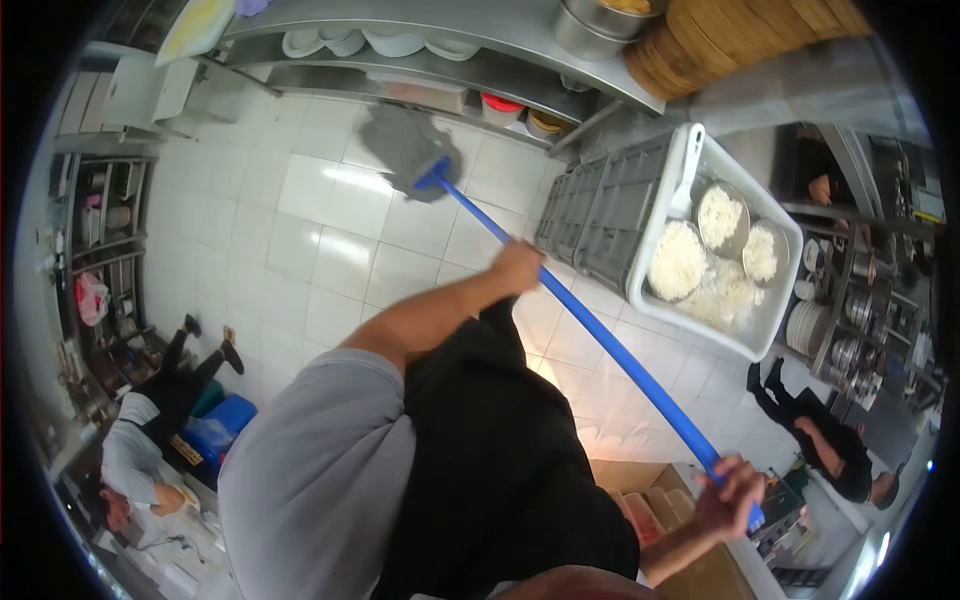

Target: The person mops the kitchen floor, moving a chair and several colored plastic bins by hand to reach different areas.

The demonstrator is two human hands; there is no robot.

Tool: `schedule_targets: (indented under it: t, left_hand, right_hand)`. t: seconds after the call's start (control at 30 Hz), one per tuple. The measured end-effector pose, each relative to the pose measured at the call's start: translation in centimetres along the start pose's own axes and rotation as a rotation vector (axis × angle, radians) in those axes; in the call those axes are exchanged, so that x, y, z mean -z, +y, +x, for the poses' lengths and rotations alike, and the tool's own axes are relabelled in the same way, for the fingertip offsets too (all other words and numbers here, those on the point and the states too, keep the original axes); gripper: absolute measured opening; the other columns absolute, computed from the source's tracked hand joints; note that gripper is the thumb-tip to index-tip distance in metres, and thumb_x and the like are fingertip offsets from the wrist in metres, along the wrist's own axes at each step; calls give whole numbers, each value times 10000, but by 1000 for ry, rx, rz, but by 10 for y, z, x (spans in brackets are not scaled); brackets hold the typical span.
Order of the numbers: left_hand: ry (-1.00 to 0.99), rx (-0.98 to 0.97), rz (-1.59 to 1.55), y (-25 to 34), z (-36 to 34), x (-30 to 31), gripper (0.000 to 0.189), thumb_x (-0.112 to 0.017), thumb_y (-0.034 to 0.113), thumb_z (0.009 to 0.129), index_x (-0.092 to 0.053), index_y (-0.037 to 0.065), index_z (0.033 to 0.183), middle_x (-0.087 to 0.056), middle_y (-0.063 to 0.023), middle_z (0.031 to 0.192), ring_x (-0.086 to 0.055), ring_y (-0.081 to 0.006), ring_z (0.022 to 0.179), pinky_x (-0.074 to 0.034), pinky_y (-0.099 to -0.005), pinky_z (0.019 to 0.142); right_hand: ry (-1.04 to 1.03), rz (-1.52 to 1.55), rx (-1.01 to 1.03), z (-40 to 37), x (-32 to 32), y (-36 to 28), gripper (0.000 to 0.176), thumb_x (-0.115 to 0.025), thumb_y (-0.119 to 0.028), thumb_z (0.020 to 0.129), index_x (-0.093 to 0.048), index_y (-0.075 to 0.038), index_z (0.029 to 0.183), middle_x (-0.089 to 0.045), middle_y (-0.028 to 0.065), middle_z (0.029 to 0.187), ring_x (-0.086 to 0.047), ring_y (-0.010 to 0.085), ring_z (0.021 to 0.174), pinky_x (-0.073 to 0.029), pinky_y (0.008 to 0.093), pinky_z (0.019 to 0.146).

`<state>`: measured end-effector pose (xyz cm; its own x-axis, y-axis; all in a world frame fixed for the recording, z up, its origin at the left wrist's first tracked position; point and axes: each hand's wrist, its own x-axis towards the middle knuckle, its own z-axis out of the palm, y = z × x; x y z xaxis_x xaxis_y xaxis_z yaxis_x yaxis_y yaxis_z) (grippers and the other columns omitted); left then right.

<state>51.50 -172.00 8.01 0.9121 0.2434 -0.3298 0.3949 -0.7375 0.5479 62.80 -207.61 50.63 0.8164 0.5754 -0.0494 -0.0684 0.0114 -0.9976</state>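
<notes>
A mop with a long blue handle runs slantwise across the head view. Its grey mop head is spread on the tiled floor, by the foot of the steel shelving. My left hand is wrapped round the middle of the handle. Near the handle's top end, my right hand grips it, low on the right of the view.
Beside the mop, a white tub with bowls of rice rests on grey crates. Bamboo steamers and bowls fill the steel shelving. One co-worker is at left, another person at right.
</notes>
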Motion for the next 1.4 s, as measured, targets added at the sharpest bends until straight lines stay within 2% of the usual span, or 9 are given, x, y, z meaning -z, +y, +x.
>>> schedule_targets:
  t: [0.13, 0.23, 0.27, 0.5, 0.57, 0.67, 0.77, 1.13, 1.4]
  left_hand:
    - [-107, -309, -205, 102, -38, -52, 143, -716, 237, 784, -740, 102, 825, -737, -157, 881, -711, -374, 954, -547, -515, 901]
    - [-233, -462, -212, 131, -60, -50, 137, -715, 235, 781, -746, 107, 820, -739, -144, 848, -727, -371, 889, -558, -528, 826]
    - [-221, -460, -176, 126, -64, -49, 141, -717, 244, 787, -749, 111, 821, -741, -141, 848, -730, -371, 885, -559, -525, 824]
    - [92, -300, 27, -5, -25, -15, 246, -715, 372, 886, -779, 135, 868, -756, -125, 941, -725, -352, 968, -569, -479, 888]
    - [134, -142, 99, -71, -5, 5, 255, -722, 358, 888, -753, 106, 879, -735, -136, 1036, -694, -341, 1067, -572, -485, 896]
    - [78, 313, 194, -142, 8, 29, 481, -671, 191, 913, -598, 184, 1389, -509, -116, 1533, -588, -366, 1305, -536, -552, 1012]
    - [53, 428, 18, -136, 13, 46, 505, -704, 206, 901, -604, 173, 1395, -447, -149, 1594, -532, -413, 1362, -495, -580, 1072]
    - [25, -242, -120, 89, 7, -26, 172, -725, 224, 855, -759, 90, 957, -707, -121, 1133, -617, -363, 1193, -464, -530, 1067]
    - [74, -146, -167, 74, -99, -23, 251, -724, 319, 866, -740, 83, 948, -711, -115, 1104, -626, -323, 1168, -447, -494, 1077]
  right_hand:
    - [101, -71, 100, -102, 21, -83, 468, -481, -435, 1103, -384, -122, 768, -368, 25, 691, -486, 237, 828, -627, 332, 492]
    - [838, -10, 156, -136, -37, -99, 522, -392, -567, 1080, -623, -141, 884, -530, 61, 645, -546, 253, 546, -478, 442, 462]
    - [372, -31, 196, -152, -4, -89, 479, -452, -447, 1112, -380, -125, 764, -357, 25, 683, -484, 236, 823, -619, 328, 469]
    - [303, 111, 286, -121, -65, 33, 399, -443, -390, 1116, -460, -115, 829, -408, 37, 715, -518, 259, 839, -640, 379, 519]
    - [234, 146, 281, -98, -103, 83, 374, -520, -405, 1079, -511, -112, 846, -456, 48, 718, -557, 288, 820, -637, 503, 624]
    - [-7, 38, 243, -62, -159, 129, 374, -591, -359, 1058, -514, -78, 825, -566, 115, 805, -632, 382, 977, -642, 561, 727]
    - [-57, -47, 127, -49, -142, 127, 391, -608, -353, 1055, -519, -51, 823, -599, 153, 848, -643, 404, 1057, -660, 539, 739]
    - [271, -80, 261, -145, -67, -27, 472, -440, -396, 1119, -387, -112, 747, -455, 77, 755, -555, 308, 917, -639, 386, 583]
    - [130, 3, 230, -138, -52, -57, 503, -431, -406, 1121, -353, -133, 706, -386, 51, 663, -500, 272, 792, -611, 352, 465]
